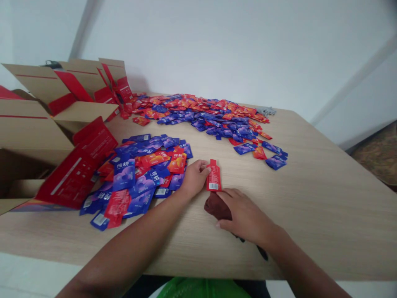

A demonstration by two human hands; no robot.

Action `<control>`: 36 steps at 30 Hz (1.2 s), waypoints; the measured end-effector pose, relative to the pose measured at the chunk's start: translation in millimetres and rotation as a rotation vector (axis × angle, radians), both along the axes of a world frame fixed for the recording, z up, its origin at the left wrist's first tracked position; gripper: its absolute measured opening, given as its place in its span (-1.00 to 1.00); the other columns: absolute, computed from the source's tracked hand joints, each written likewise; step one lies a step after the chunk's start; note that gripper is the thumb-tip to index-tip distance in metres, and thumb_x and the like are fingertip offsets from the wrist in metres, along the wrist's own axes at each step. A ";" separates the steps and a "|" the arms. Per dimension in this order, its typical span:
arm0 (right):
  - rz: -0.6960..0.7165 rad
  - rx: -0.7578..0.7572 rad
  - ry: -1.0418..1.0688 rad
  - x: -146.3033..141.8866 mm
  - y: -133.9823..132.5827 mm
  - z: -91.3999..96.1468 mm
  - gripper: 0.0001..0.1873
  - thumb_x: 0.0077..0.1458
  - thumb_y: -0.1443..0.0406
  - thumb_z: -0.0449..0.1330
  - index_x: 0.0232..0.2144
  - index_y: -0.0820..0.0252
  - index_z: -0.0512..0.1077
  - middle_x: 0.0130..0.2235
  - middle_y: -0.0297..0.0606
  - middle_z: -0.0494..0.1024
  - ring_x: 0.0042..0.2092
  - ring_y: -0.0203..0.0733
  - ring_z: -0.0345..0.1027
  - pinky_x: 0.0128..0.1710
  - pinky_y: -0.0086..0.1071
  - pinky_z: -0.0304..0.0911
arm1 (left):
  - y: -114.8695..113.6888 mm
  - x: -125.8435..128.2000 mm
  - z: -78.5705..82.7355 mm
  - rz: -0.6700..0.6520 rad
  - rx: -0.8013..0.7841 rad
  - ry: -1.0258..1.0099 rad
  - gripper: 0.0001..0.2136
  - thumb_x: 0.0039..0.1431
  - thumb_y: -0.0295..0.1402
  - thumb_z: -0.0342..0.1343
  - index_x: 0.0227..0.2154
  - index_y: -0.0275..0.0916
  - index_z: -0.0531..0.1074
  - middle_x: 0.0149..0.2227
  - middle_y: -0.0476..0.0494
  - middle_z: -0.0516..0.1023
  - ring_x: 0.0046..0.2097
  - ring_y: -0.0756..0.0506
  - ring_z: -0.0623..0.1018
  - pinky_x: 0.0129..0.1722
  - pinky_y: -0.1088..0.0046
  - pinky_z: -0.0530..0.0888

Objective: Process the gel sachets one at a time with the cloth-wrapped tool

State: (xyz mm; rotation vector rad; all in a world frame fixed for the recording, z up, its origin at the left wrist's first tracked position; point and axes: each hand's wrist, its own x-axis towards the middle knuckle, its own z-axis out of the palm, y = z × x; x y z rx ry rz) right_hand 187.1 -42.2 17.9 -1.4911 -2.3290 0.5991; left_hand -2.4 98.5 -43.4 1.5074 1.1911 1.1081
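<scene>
In the middle of the table lies a red pouch (214, 176), its barcode side up and its narrow spout end pointing away from me. My left hand (196, 178) pinches the upper left edge of this pouch. Just below it is a bunched brown cloth (218, 206), and my right hand (243, 213) is closed over it. The right index fingertip reaches the pouch's lower edge. A loose pile of blue and red-orange pouches (151, 180) spreads to the left of my left hand.
A long heap of similar pouches (198, 116) runs along the back, with a few strays on its right. Open cardboard boxes (93, 161) with red flaps stand at the left. A grey cloth (266, 111) lies at the far edge, and a black strip (262, 252) near my right wrist.
</scene>
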 end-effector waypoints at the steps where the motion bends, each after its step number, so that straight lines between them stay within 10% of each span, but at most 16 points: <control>1: -0.030 0.030 -0.022 -2.1 -7.3 -8.2 -0.26 0.10 0.23 0.45 0.32 0.06 0.43 0.27 -0.03 0.52 0.27 0.22 0.36 0.31 0.11 0.28 | 0.0 0.0 -0.6 0.006 0.028 0.061 -0.78 0.27 -0.34 0.27 -0.05 -0.24 0.58 -0.30 -0.08 0.67 -0.28 -0.09 0.62 -0.28 0.42 0.51; 6: -0.036 0.013 0.100 8.4 -28.3 -28.3 -0.26 0.14 0.48 0.19 0.36 0.04 0.39 0.24 -0.10 0.54 0.23 0.05 0.42 0.31 0.01 0.32 | -5.6 -0.3 3.4 -0.009 0.115 0.232 -0.76 0.29 -0.45 0.22 0.00 -0.22 0.58 -0.15 -0.14 0.69 -0.12 -0.14 0.65 -0.05 0.31 0.56; 13: -0.404 0.071 0.278 23.9 -9.4 25.6 -0.50 0.18 0.27 0.29 0.18 0.10 0.43 0.06 -0.13 0.66 0.02 0.05 0.58 0.05 -0.07 0.48 | -32.0 0.1 33.3 -0.209 0.410 0.642 -0.88 0.35 -0.38 0.15 -0.25 -0.22 0.59 -0.05 -0.25 0.59 0.07 -0.22 0.56 0.19 0.21 0.49; 16: -0.354 0.172 0.278 21.6 13.1 32.2 -0.56 0.20 0.29 0.28 0.14 0.08 0.49 0.07 -0.16 0.65 0.04 0.02 0.56 0.11 -0.09 0.46 | -52.2 5.7 49.0 -0.310 0.396 0.865 -0.82 0.32 -0.37 0.16 -0.10 -0.25 0.60 -0.02 -0.31 0.61 0.05 -0.26 0.57 0.12 0.21 0.52; 26: -0.058 0.238 0.142 1.5 50.6 -38.7 -0.41 0.30 0.44 0.10 0.33 0.09 0.44 0.31 -0.06 0.53 0.31 0.08 0.38 0.38 0.15 0.26 | -104.2 0.2 31.7 -0.473 0.527 1.082 -0.60 0.50 -0.27 0.01 0.24 -0.31 0.52 0.28 -0.48 0.53 0.39 -0.39 0.41 0.42 -0.13 0.27; 36: 0.000 0.250 0.054 9.9 78.9 -37.4 -0.36 0.24 0.45 0.13 0.35 0.13 0.43 0.34 -0.08 0.51 0.38 0.09 0.27 0.43 0.13 0.17 | -105.7 3.6 25.9 -0.401 0.503 1.135 -0.45 0.43 -0.16 0.11 0.29 -0.49 0.47 0.35 -0.65 0.43 0.39 -0.48 0.42 0.39 -0.05 0.35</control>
